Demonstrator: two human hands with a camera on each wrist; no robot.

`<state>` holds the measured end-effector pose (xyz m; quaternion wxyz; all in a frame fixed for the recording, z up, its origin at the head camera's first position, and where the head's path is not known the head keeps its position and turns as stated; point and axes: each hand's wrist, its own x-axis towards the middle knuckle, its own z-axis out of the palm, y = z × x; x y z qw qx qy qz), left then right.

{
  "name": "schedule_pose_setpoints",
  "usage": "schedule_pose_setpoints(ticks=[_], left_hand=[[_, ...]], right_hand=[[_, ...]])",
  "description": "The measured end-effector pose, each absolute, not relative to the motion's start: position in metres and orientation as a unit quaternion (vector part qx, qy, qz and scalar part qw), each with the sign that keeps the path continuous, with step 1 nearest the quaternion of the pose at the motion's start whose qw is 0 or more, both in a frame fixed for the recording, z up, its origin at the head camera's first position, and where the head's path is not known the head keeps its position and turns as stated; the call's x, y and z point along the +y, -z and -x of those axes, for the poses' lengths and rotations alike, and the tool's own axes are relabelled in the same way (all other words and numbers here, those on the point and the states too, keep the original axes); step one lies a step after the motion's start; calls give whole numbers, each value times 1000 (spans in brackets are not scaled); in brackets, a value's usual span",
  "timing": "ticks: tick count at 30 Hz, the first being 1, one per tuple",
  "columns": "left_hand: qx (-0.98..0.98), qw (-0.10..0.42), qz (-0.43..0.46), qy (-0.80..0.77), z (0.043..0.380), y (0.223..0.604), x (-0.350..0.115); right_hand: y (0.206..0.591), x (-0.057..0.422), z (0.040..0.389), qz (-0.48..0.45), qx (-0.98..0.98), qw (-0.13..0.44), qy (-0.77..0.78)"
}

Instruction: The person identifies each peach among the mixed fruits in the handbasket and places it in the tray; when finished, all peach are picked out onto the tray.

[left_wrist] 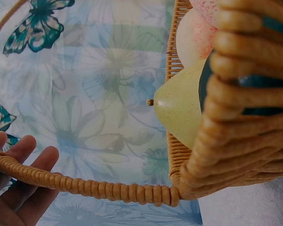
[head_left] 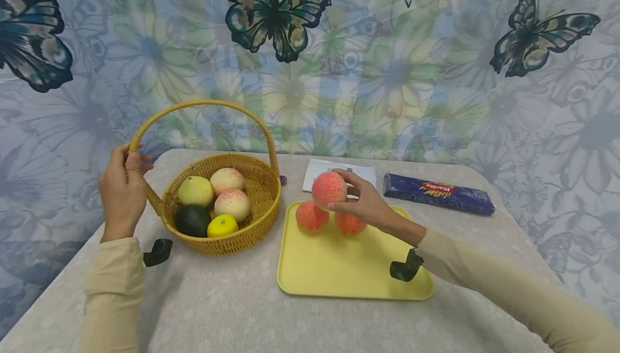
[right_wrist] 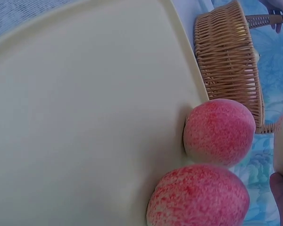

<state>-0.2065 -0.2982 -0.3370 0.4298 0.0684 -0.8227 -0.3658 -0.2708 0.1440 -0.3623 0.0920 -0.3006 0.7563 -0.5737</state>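
My left hand [head_left: 121,189] holds the arched handle of a wicker basket [head_left: 259,230] at its left side; the left wrist view shows fingers [left_wrist: 46,159] around the wrapped handle. Inside the basket lie a yellow-green pear [head_left: 196,191], two pale peaches [head_left: 227,181], a dark green avocado-like fruit [head_left: 192,220] and a small yellow citrus fruit [head_left: 223,226]. Above a yellow tray [head_left: 349,272], my right hand [head_left: 365,199] grips a pinkish-red peach [head_left: 329,190] between thumb and fingers. Two more red peaches, one left [head_left: 310,217] and one right [head_left: 350,225], rest on the tray beneath it.
A blue Barilla pasta package [head_left: 438,194] lies at the back right of the table. Behind the tray is a white printed sheet [head_left: 317,169]. A small purple item [head_left: 283,180] sits by the basket's right side. A butterfly-patterned cloth [head_left: 300,105] hangs behind the table.
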Motion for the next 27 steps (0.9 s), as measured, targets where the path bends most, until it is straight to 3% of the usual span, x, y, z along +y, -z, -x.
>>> schedule_pose_setpoints(ticks=[27], left_hand=[[-819, 436, -68, 366, 204, 336, -299]], right_hand=[[381, 196, 268, 259, 780, 33, 569]])
